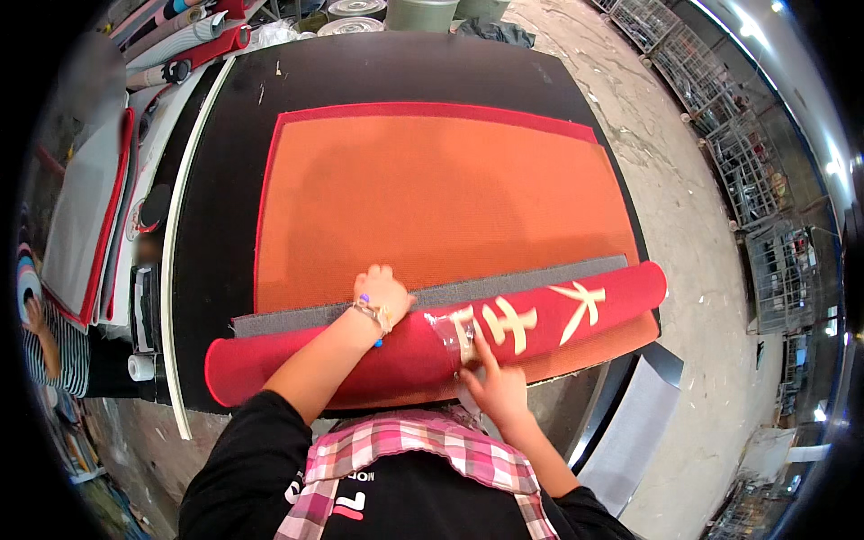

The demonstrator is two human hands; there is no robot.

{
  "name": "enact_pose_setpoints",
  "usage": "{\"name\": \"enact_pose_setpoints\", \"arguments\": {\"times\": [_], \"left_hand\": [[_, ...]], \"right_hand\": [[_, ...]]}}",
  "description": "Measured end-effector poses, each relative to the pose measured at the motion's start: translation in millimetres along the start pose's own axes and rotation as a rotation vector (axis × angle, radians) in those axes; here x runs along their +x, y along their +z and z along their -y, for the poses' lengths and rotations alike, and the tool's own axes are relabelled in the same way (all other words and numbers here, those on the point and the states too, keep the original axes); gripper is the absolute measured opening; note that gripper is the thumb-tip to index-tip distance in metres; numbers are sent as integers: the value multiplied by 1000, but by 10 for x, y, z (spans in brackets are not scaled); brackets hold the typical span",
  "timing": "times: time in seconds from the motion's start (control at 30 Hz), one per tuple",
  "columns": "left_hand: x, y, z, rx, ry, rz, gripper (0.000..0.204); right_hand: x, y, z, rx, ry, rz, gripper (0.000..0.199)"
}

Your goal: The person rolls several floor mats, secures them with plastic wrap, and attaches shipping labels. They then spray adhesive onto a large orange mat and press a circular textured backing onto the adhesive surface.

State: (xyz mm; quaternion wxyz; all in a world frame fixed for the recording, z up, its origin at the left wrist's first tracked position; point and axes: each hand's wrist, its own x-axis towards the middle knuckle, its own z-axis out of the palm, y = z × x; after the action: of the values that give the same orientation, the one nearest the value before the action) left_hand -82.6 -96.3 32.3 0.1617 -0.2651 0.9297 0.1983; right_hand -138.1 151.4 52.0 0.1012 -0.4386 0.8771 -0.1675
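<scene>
I stand at a black table (225, 180) with a red mat (423, 355) rolled up along its near edge. My left hand (382, 292) presses flat and open on top of the roll, holding it shut. My right hand (493, 389) pinches clear tape (453, 335) wrapped round the roll's middle. Beyond the roll lies an orange mat (432, 198), spread flat. I judge I am taping the roll; next, the tape needs smoothing down firmly.
</scene>
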Motion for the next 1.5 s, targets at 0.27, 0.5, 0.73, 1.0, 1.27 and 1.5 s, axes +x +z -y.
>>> {"name": "enact_pose_setpoints", "arguments": {"times": [0.27, 0.5, 0.73, 1.0, 1.27, 1.5], "left_hand": [[-496, -83, -190, 292, 238, -480, 96], [272, -476, 166, -32, 172, -513, 52], [869, -523, 199, 137, 63, -951, 28], [1433, -896, 84, 136, 47, -847, 22], [1934, -1117, 422, 35, 179, -692, 28], [453, -817, 91, 69, 393, -549, 28]], "right_hand": [[995, -220, 90, 457, 28, -200, 69], [1350, 264, 73, -22, 76, -78, 79], [1867, 75, 113, -24, 93, 116, 71], [2763, 115, 128, 80, -44, -251, 64], [3088, 1308, -471, 1548, 561, 355, 63], [1154, 1730, -1267, 751, 98, 273, 47]]}}
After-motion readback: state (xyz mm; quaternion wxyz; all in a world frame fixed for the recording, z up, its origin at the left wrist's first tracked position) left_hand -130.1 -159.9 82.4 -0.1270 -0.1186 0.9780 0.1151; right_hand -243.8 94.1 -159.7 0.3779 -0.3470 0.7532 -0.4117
